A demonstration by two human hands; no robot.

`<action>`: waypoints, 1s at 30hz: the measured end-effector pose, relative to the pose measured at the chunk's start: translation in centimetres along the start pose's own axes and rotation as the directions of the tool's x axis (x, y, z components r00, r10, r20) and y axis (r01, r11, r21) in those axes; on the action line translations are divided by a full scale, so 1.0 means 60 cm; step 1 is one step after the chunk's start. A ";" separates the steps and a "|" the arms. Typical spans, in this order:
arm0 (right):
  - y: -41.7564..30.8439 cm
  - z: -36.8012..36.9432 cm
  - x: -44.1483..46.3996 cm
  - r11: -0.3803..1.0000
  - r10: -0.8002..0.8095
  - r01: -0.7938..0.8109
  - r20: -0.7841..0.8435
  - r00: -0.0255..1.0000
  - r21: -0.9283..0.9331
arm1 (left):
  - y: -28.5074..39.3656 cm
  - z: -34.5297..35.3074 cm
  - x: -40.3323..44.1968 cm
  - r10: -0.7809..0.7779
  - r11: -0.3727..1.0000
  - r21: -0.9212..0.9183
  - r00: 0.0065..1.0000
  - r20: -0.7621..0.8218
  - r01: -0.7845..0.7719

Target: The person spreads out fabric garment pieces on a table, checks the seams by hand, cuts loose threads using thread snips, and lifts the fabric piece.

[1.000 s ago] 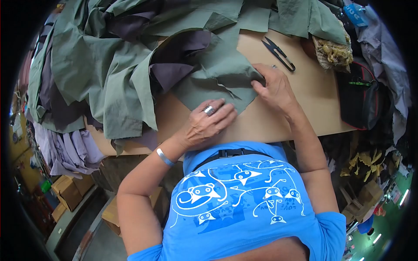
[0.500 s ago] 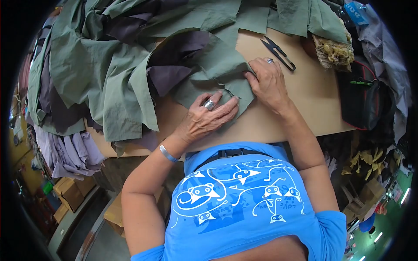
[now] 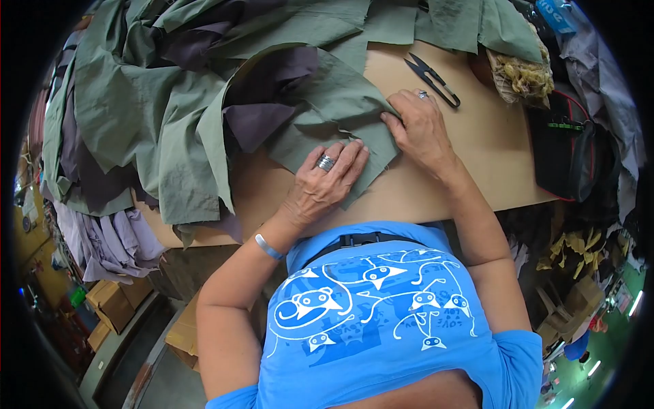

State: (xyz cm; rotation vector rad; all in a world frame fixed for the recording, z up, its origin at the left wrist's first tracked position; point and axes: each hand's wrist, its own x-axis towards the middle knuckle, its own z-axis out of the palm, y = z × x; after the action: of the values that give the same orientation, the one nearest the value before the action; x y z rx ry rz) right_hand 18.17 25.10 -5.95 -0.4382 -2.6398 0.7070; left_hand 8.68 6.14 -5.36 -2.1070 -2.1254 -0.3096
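A piece of green cloth [image 3: 334,95] with a dark purple piece [image 3: 259,126] inside its curve lies in front of me. My left hand [image 3: 328,178], with a wide ring and a bracelet, is on the cloth's near part. Its fingers are bent and close together on a small fold; the thumb is hidden. At the cloth's right edge, my right hand [image 3: 424,133] pinches the border between thumb and fingers. Black thread snips [image 3: 434,80] lie on the table just beyond my right hand.
More green and purple cloth is heaped across the brown tabletop [image 3: 487,157] at the left and back. Lilac cloth [image 3: 112,235] hangs off the left edge. A black bag with red trim [image 3: 565,150] and a bundle of yellowish scraps [image 3: 521,75] stand at the right.
My left hand's fingers have drawn closer together and curled on the cloth. The cloth has shifted slightly left, and my right hand stays at its edge.
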 end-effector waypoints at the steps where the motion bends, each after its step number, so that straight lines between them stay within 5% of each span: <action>1: 0.000 0.000 -0.001 1.000 0.005 -0.005 0.009 1.000 0.003 | 0.002 -0.005 0.002 0.002 1.000 -0.014 1.000 0.007 -0.002; 14: -0.012 0.011 0.007 0.998 0.062 -0.063 -0.070 0.996 -0.014 | -0.015 0.008 0.007 -0.023 0.998 -0.065 0.994 -0.109 0.016; 30: -0.008 0.002 0.017 0.998 0.068 -0.068 -0.003 0.998 0.010 | -0.014 0.011 0.001 -0.032 0.998 -0.057 0.998 -0.059 0.029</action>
State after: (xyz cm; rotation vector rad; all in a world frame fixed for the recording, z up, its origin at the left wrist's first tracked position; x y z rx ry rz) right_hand 17.11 25.04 -5.48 -0.5284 -2.6278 0.7389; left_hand 7.89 6.37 -6.05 -2.0690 -2.1409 -0.4353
